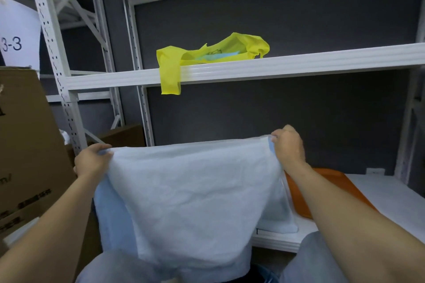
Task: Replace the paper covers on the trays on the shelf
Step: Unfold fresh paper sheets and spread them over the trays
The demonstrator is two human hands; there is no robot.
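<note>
Both hands hold a pale blue paper cover (190, 193) up by its top corners: the left hand (90, 161) and right hand (288, 147) each pinch an edge. An orange tray (333, 188), seemingly, lies on the lower shelf (388, 195) behind.

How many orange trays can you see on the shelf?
1: the orange tray lies on the lower shelf, just right of the held sheet. The sheet may hide others.
</note>
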